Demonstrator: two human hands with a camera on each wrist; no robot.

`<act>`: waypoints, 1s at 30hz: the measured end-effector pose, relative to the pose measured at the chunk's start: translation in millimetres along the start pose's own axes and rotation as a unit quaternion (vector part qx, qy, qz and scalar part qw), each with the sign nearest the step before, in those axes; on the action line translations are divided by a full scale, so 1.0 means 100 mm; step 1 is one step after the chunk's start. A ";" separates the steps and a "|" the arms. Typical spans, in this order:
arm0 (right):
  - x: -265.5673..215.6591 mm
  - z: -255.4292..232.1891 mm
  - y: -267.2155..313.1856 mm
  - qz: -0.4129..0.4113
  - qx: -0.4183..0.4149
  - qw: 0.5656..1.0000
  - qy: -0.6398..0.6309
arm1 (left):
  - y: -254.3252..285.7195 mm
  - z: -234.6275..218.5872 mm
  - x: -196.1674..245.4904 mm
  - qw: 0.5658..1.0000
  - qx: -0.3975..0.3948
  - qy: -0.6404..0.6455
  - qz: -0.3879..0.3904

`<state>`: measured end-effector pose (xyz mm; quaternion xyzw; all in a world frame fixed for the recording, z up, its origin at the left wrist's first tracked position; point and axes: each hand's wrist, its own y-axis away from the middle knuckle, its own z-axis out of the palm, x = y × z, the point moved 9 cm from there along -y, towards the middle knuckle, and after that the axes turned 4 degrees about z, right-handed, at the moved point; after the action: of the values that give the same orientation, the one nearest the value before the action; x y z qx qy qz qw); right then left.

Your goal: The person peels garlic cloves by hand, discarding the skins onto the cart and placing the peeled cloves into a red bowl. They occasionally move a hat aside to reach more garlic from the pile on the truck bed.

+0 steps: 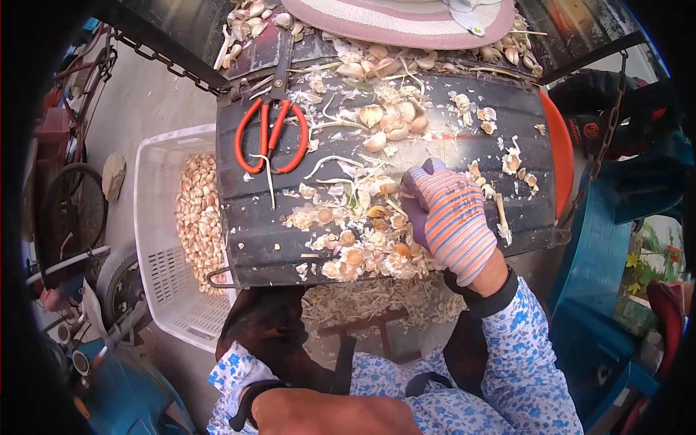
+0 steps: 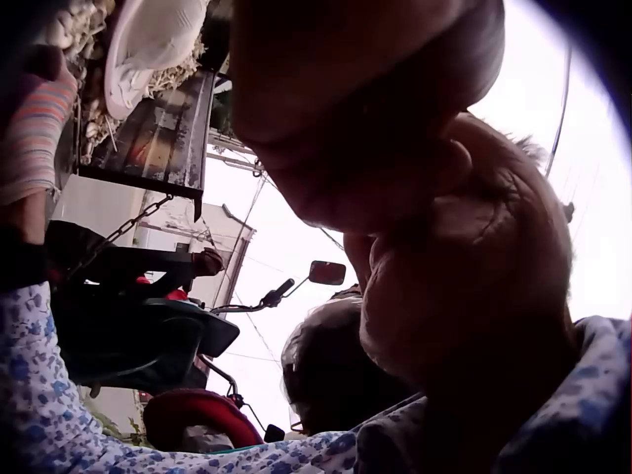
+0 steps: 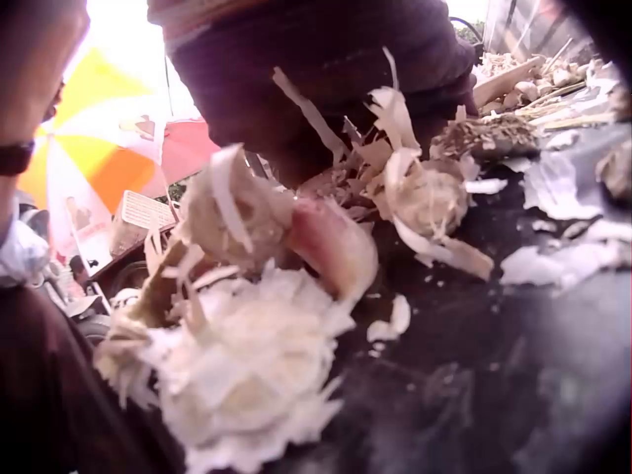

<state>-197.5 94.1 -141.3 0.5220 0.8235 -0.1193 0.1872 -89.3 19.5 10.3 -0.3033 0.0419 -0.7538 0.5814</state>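
Observation:
My right hand [image 1: 449,210], in a striped glove with purple finger parts, rests low over the dark ribbed board [image 1: 290,246]. Its fingers bend down beside a heap of garlic scraps [image 1: 377,246], and their tips are hidden. In the right wrist view the dark glove [image 3: 326,89] stands right behind dry peel, root ends and a pinkish garlic clove [image 3: 334,247]; I cannot tell whether it holds any. Bare and raised close to the head camera, my left hand [image 1: 333,413] shows no fingers there. In the left wrist view it is a dark shape near the face.
Red-handled scissors [image 1: 272,134] lie on the board's left, below loose cloves [image 1: 395,119]. A white crate [image 1: 156,275] of cloves stands left of the board. At the back lies a pink-and-white hat [image 1: 406,22]. Chains [image 1: 609,123] hang beside the board; a teal vehicle [image 1: 594,261] is at right.

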 end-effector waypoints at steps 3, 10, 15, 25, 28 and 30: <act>0.11 0.02 -0.01 0.036 0.010 0.995 -0.089 | 0.00 -0.11 0.02 1.000 0.020 0.010 -0.012; 0.18 -0.13 -0.08 0.094 0.030 0.962 -0.256 | 0.28 -1.12 0.09 0.938 0.331 -0.033 -0.094; -0.22 0.05 -0.18 -0.030 -0.020 0.999 -0.015 | 0.73 -1.86 0.06 0.842 0.498 -0.187 -0.093; -0.25 0.18 -0.14 0.043 -0.096 0.993 0.046 | 0.83 -2.00 0.07 0.818 0.521 -0.220 -0.106; 0.09 0.23 -0.10 0.106 -0.020 0.983 -0.146 | 0.81 -2.01 0.00 0.826 0.516 -0.195 -0.113; 0.00 0.03 -0.11 0.114 -0.047 0.961 -0.249 | 0.78 -2.00 -0.07 0.836 0.516 -0.152 -0.109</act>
<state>-207.0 88.6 -143.9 0.5569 0.6905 -0.1848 0.4229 -123.1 -57.2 -187.4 -0.0731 -0.4752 -0.6692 0.5666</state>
